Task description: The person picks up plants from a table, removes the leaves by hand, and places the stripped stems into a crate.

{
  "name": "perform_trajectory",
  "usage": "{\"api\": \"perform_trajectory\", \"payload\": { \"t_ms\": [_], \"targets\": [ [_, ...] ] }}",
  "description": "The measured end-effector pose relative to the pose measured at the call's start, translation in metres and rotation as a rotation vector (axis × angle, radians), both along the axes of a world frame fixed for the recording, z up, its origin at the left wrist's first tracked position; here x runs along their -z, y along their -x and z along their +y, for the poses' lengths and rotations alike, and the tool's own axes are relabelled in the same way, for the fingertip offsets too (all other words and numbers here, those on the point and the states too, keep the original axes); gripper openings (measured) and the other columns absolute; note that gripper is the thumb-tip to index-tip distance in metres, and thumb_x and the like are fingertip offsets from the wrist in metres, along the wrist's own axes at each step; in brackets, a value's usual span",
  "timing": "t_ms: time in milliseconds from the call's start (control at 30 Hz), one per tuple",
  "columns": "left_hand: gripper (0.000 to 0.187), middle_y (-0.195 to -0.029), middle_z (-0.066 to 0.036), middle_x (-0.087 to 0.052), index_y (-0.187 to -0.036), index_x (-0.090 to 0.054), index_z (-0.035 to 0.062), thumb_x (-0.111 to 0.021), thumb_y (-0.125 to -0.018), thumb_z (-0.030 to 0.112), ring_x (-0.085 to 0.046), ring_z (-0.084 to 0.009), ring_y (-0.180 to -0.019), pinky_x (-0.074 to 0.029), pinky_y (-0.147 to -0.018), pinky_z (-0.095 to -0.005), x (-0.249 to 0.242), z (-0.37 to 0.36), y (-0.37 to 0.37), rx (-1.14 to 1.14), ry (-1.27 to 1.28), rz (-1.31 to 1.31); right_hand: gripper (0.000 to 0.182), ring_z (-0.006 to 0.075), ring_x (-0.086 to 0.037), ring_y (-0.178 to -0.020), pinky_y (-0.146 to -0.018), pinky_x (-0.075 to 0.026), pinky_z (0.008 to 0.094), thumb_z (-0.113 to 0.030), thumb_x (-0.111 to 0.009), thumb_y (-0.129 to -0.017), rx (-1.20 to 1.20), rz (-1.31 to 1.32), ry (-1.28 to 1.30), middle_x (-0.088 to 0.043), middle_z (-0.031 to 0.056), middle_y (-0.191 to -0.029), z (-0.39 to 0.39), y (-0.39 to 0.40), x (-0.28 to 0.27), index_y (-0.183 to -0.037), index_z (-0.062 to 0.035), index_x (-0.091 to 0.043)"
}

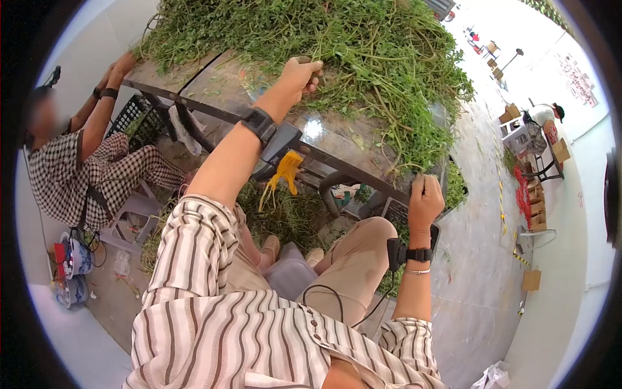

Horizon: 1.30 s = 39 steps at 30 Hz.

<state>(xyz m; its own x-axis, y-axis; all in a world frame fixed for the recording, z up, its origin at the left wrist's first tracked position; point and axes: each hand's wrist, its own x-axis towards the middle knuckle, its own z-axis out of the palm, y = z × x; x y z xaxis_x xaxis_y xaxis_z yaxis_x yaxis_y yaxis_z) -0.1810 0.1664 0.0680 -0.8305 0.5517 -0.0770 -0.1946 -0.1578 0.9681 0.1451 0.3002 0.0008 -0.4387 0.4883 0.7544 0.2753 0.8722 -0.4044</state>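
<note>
A large heap of leafy green stems (350, 45) covers the far part of the dark table (214, 84). My left hand (302, 75) is over the tabletop at the heap's near edge, its fingers curled in and its thumb pointing right. Whatever lies between those fingers, if anything, is too small to make out. At the table's right front corner, my right hand (426, 196) has its fingers pinched together, the tips touching or close to the greens hanging there. What it pinches is hidden. Both wrists carry black straps with devices.
A yellow glove-like thing (285, 175) hangs from the table's front edge. Below lie more greens (278, 214). To the left, another person (84, 162) sits on a stool beside a black crate (136, 117). Farther right, a person (543, 120) works near cardboard boxes (536, 201).
</note>
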Motion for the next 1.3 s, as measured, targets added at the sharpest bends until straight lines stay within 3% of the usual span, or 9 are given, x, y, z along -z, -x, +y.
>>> {"api": "perform_trajectory", "payload": {
  "t_ms": [167,233,333,667,733,833,1167,1300],
  "targets": [
    [0.023,-0.073,-0.003,-0.055,-0.093,-0.055,0.0014,-0.067,-0.085,0.02,-0.047,-0.007,-0.052,-0.04,-0.041,-0.0222,0.004,-0.001,0.004,0.031,0.026,0.062,0.015,0.0275,-0.045,-0.054,-0.05,-0.039,0.032,-0.009,-0.06,-0.083,-0.01,0.001,0.012,-0.047,0.0102,-0.065,-0.001,0.0,-0.001,-0.072,-0.0027,-0.052],
    [0.021,-0.061,-0.003,-0.054,-0.079,-0.057,0.0003,-0.065,-0.086,0.018,-0.046,-0.0088,-0.046,-0.038,-0.037,-0.023,-0.004,0.0,-0.002,0.066,0.1,-0.059,0.015,0.0274,-0.045,-0.054,-0.05,-0.039,0.0319,-0.009,-0.06,-0.083,-0.014,0.01,0.006,-0.047,0.0102,-0.065,-0.001,0.0,-0.001,-0.072,-0.0026,-0.052],
    [0.024,-0.059,-0.002,-0.052,-0.069,-0.056,0.0031,-0.065,-0.086,0.017,-0.045,-0.0083,-0.046,-0.037,-0.037,-0.0225,0.001,0.002,0.003,0.095,0.125,-0.04,0.014,0.0274,-0.045,-0.054,-0.051,-0.039,0.0317,-0.009,-0.06,-0.082,-0.005,-0.006,0.015,-0.047,0.0099,-0.065,-0.001,0.0,-0.001,-0.072,-0.0028,-0.053],
    [0.018,-0.065,0.001,-0.046,-0.086,-0.056,0.0028,-0.051,-0.093,0.019,-0.041,-0.0074,-0.048,-0.035,-0.043,-0.0241,0.003,-0.005,-0.005,-0.033,-0.009,0.088,0.012,0.0275,-0.047,-0.056,-0.052,-0.041,0.0318,-0.009,-0.061,-0.082,0.001,0.0,-0.003,-0.048,0.0097,-0.066,0.0,0.0,0.001,-0.073,-0.0031,-0.054],
    [0.019,-0.068,0.002,-0.043,-0.093,-0.056,0.0022,-0.049,-0.095,0.02,-0.037,-0.0068,-0.051,-0.031,-0.044,-0.0239,0.001,-0.01,-0.003,-0.139,-0.179,0.103,0.012,0.0277,-0.048,-0.056,-0.052,-0.041,0.0321,-0.009,-0.06,-0.082,-0.004,0.014,-0.005,-0.048,0.0098,-0.066,0.0,0.0,0.001,-0.074,-0.0031,-0.054],
    [0.017,-0.069,0.001,-0.045,-0.094,-0.054,0.003,-0.046,-0.095,0.018,-0.038,-0.0069,-0.05,-0.033,-0.043,-0.0238,-0.009,-0.022,-0.004,-0.25,-0.233,0.102,0.012,0.0285,-0.049,-0.057,-0.053,-0.042,0.0328,-0.01,-0.06,-0.082,0.016,-0.017,0.039,-0.05,0.0103,-0.067,-0.002,0.0,-0.001,-0.074,-0.003,-0.055],
    [0.019,-0.073,0.001,-0.05,-0.092,-0.055,0.0059,-0.045,-0.097,0.021,-0.038,-0.0057,-0.048,-0.033,-0.044,-0.022,-0.016,-0.06,-0.057,-0.165,-0.132,0.163,0.013,0.0294,-0.049,-0.057,-0.053,-0.041,0.0344,-0.01,-0.059,-0.083,0.021,-0.011,0.013,-0.051,0.0116,-0.068,-0.004,0.0,-0.002,-0.073,-0.0021,-0.054],
    [0.023,-0.064,0.002,-0.048,-0.089,-0.055,0.0065,-0.043,-0.098,0.024,-0.037,-0.0052,-0.048,-0.029,-0.043,-0.0214,-0.002,-0.074,-0.088,-0.035,-0.069,0.106,0.014,0.0291,-0.048,-0.058,-0.053,-0.041,0.034,-0.011,-0.058,-0.084,0.001,-0.017,0.025,-0.05,0.0114,-0.069,-0.002,-0.001,-0.001,-0.074,-0.0017,-0.053]
  ]
}}
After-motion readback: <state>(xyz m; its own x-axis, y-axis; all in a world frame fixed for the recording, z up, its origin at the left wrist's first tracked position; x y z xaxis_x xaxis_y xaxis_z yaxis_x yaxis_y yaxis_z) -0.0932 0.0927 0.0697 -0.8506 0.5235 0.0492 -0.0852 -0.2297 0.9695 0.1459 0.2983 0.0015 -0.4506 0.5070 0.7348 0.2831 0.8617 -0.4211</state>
